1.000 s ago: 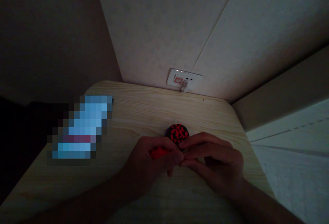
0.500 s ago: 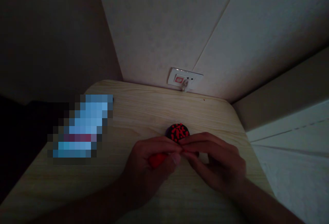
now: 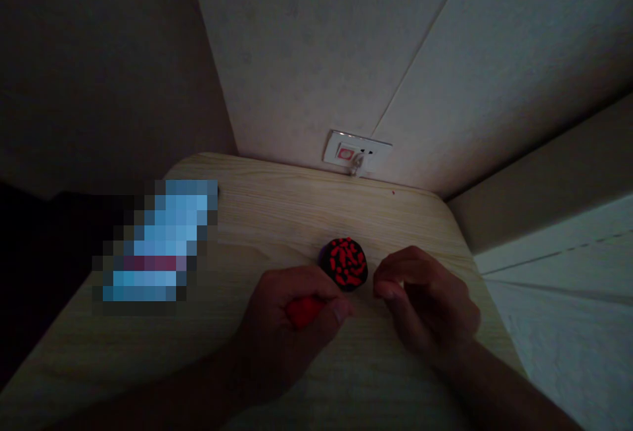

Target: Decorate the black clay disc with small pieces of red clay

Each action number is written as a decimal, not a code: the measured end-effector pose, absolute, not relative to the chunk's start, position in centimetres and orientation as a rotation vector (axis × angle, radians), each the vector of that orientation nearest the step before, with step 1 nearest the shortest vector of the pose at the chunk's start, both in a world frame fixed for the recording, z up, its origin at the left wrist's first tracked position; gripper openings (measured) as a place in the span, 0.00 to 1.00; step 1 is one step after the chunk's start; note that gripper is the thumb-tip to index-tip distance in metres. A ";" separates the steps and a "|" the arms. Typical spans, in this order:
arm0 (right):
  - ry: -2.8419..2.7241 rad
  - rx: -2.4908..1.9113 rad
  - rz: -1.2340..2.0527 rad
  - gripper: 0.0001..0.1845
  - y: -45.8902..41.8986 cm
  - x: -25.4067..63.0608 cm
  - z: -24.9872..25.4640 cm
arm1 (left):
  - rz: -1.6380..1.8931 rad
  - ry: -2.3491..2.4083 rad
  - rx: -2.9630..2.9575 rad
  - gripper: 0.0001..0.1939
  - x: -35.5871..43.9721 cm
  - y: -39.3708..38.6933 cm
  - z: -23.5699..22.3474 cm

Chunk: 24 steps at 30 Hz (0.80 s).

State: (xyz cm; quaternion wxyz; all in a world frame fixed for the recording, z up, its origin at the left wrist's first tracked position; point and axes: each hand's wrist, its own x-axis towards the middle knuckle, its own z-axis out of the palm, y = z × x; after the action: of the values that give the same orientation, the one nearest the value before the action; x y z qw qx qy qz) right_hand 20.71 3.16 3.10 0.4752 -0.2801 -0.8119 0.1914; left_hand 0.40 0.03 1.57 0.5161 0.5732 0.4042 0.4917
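Note:
A dark round piece [image 3: 348, 264], covered on top with small red strips and dots, lies on the wooden tabletop. Just in front of it to the left, my left hand [image 3: 297, 325] is closed around a soft red lump that looks like modelling clay [image 3: 303, 313], which shows between thumb and forefinger. To the right of the round piece, apart from it, my right hand [image 3: 430, 302] has thumb and forefinger pinched together. Whatever is between those fingertips, if anything, is too small and dim to make out.
On the table's left side a blurred, glowing phone-like screen [image 3: 168, 240] stands out. A white wall socket [image 3: 358, 149] with a plug in it sits just above the table's back edge. A tiny red crumb [image 3: 393, 192] lies near that edge.
My right hand has moved away from my left fingertips, to the right. More of the dark round piece shows now. The left hand keeps its hold on the red lump.

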 end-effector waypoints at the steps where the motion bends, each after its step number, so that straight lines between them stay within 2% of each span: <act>1: -1.996 -0.681 0.429 0.08 3.3 20.7 3.1 | 1.179 0.977 1.378 0.08 0.4 0.0 1.6; 4: -2.000 -0.726 0.400 0.14 3.5 20.8 2.8 | 1.178 1.015 1.377 0.08 0.3 0.1 1.6; 15: -1.967 -0.742 0.411 0.26 3.6 20.9 2.6 | 1.141 1.037 1.352 0.08 0.3 0.2 1.6; 24: -1.874 -0.791 0.418 0.18 3.9 20.5 2.9 | 1.130 1.046 1.373 0.09 0.3 0.3 2.0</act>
State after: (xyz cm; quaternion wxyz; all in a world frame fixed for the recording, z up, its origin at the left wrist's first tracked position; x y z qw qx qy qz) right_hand 20.55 3.95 2.90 0.5075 -0.3282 -0.7776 0.1733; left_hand 0.30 0.25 1.95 0.5138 0.5709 0.4350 0.4699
